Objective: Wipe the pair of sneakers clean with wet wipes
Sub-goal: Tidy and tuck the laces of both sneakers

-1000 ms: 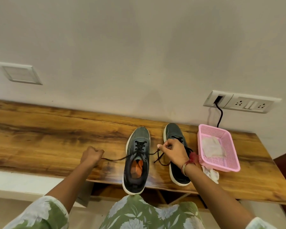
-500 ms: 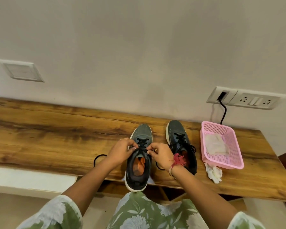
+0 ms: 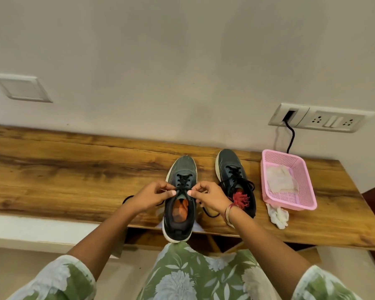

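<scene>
Drawn together, left hand (image 3: 148, 197) and right hand (image 3: 210, 197) pinch the sneaker laces (image 3: 183, 184), fingers (image 3: 160, 188) curled; basket (image 3: 307, 191) nearby.

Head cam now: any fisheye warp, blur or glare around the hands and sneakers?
Head view: wide-angle warp bows the wooden table and tilts the socket plate; left hand and right hand, pinching the laces of the near sneaker, are sharp; light soft and even, no hard glare.

The grey sneaker (image 3: 180, 204), white-soled, stands upright before me, toe at 12 o'clock and heel nearest me, its darker mate (image 3: 234, 176) just beside it at 3 o'clock, a crumpled white wipe (image 3: 278, 214) beyond that at 4 o'clock.
</scene>
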Demonstrator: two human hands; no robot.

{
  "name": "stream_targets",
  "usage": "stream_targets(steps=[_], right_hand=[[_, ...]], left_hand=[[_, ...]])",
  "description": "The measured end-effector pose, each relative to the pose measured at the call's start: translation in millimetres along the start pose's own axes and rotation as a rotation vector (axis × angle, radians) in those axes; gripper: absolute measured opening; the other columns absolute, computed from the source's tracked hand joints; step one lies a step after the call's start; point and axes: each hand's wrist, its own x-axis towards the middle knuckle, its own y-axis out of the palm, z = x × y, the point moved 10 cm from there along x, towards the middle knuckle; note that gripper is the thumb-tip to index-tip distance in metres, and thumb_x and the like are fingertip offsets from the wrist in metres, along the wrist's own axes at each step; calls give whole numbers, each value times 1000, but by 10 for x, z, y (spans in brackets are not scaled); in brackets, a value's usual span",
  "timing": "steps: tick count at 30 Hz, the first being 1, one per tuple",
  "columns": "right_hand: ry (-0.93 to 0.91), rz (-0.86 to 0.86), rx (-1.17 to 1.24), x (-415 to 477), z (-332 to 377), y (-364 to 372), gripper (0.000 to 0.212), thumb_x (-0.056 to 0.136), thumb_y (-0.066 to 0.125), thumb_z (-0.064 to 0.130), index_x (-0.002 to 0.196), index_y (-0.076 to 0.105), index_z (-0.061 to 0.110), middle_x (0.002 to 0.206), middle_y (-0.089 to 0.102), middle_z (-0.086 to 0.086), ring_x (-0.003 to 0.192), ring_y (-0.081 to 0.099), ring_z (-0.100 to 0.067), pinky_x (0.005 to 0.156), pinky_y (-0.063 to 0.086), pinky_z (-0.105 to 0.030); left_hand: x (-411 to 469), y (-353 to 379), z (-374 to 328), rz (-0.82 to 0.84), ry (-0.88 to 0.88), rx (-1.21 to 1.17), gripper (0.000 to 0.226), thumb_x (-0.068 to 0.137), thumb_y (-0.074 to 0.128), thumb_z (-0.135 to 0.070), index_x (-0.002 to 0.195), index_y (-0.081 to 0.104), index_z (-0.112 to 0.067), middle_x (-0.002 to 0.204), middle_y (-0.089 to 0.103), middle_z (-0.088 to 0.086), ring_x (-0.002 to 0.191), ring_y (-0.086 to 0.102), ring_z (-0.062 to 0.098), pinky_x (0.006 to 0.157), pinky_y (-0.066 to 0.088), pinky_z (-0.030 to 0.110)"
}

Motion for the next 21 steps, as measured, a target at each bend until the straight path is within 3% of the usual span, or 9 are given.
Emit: stream_targets(steps=[2, 5, 8, 13, 18, 21], right_hand=[[-15, -3, -23, -39, -5, -1, 30, 70, 81, 29, 89, 65, 13, 79, 59, 6, 69, 56, -4, 59, 47, -12], [-113, -81, -234, -97, 104, -31, 30, 72, 80, 31, 92, 67, 13, 78, 58, 10, 68, 53, 1, 60, 41, -8], [-231, -125, -474, -164, 290, -5, 24, 83, 66, 32, 93, 70, 10, 82, 61, 1, 72, 59, -13, 68, 49, -28], [-387, -129, -968, -332, 483, 230, 34, 97, 38, 30, 100, 61, 6, 102, 55, -12, 94, 56, -29, 76, 43, -36], [-377, -194, -1018, -369, 526, 235, 37, 99, 34, 32, 103, 62, 7, 107, 56, -10, 97, 57, -28, 75, 44, -35], [-353, -227, -972, -365, 509, 176, 38, 99, 36, 35, 98, 65, 10, 102, 58, -8, 92, 59, -27, 73, 43, -34]], left_hand=[[-38, 15, 70, -22, -36, 14, 32, 78, 77, -26, 106, 63, -30, 107, 63, -14, 100, 57, 0, 87, 50, 24], [-40, 15, 38, -140, -21, 206, 35, 77, 76, -30, 109, 63, -29, 108, 64, -13, 102, 57, 3, 89, 50, 28], [-60, 8, -77, -260, -8, 435, 34, 82, 68, -33, 114, 64, -24, 105, 67, -9, 98, 60, 7, 83, 50, 26], [-167, 37, -209, -386, 41, 648, 27, 90, 56, -40, 113, 62, -26, 100, 69, -5, 90, 64, 13, 69, 51, 27], [-172, -12, -145, -428, 34, 653, 30, 91, 51, -52, 101, 62, -26, 90, 70, -5, 81, 66, 14, 65, 53, 31], [-172, -73, -98, -466, -16, 567, 27, 89, 57, -50, 95, 64, -25, 84, 68, -8, 73, 63, 9, 60, 49, 25]])
